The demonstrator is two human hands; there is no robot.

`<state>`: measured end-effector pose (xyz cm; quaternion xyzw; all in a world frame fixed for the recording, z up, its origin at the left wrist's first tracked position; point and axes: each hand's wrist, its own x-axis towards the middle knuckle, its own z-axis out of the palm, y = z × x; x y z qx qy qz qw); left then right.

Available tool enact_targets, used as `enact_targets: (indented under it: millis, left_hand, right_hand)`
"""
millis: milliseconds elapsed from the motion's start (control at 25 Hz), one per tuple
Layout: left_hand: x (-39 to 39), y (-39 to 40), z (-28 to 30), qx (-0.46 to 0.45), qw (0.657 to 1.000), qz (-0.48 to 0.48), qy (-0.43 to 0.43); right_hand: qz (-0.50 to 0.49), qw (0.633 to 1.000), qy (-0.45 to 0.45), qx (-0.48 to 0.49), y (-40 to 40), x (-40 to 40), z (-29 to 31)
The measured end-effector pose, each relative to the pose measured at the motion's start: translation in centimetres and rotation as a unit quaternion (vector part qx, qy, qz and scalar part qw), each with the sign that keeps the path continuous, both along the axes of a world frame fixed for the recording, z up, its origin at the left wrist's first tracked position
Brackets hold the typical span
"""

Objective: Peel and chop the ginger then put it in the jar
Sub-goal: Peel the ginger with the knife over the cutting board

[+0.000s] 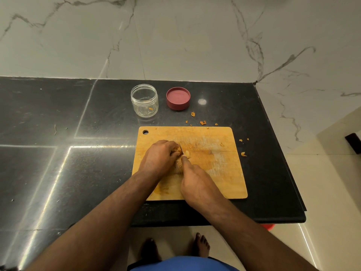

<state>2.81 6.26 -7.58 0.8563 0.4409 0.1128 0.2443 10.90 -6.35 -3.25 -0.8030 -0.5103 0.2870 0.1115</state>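
Warm overhead light glares in white streaks and one round spot (202,101) off the polished black counter (58,153), while wide-angle distortion bends its edges and faint softness blurs the frame's lower corners.

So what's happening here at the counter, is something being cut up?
Yes. A person is cutting ginger on a wooden cutting board. The left hand holds the ginger down while the right hand works a knife through it; a small pale piece lies just beside the blade. Behind the board a clear jar stands open, nearly empty, with its red lid beside it. Bits of peel are scattered on the dark counter.
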Motion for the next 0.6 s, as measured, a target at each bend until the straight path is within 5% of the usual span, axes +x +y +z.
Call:
enact_targets:
  millis: [440,600]
  left_hand:
    - [-0.1,0.0,-0.1,-0.003,1.000,0.009,0.000]
    - [-0.3,-0.1,-0.2,-0.015,1.000,0.010,-0.007]
  right_hand:
    - [-0.024,0.999,0.037,0.028,-5.0,0.2,-0.1]
    - [-0.096,0.981,0.151,0.080,-5.5,1.9,1.0]
